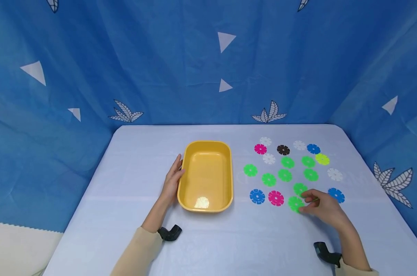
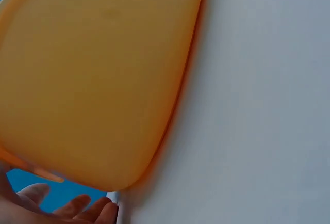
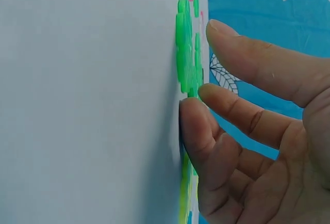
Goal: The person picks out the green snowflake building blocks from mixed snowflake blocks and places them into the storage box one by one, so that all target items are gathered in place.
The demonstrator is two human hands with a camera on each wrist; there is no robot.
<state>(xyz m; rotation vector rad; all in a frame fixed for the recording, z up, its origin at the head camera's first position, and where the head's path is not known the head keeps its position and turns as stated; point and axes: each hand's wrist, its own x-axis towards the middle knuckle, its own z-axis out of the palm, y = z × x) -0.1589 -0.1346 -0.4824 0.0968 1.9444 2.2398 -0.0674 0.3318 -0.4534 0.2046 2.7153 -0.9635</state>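
A yellow tray (image 1: pixel 206 176) stands on the table, its left rim beside my left hand (image 1: pixel 170 184). The thumb touches the rim and the other fingers lie along the outer side. In the left wrist view, these fingers (image 2: pixel 75 207) show under the tray's edge (image 2: pixel 98 95). My right hand (image 1: pixel 324 207) is over the notched plastic discs at the right, its fingertips at a green disc (image 1: pixel 294 204). The right wrist view shows its thumb and index finger apart, with a green disc (image 3: pixel 182 48) close by. A yellow-green disc (image 3: pixel 183 193) is partly hidden by the fingers.
Several more discs lie flat right of the tray: green (image 1: pixel 250 170), pink (image 1: pixel 276 198), blue (image 1: pixel 257 196), white (image 1: pixel 334 174), yellow (image 1: pixel 322 159) and black (image 1: pixel 283 150). A white cloth (image 1: pixel 136 168) covers the table. Blue curtain (image 1: pixel 181 69) hangs behind and at both sides.
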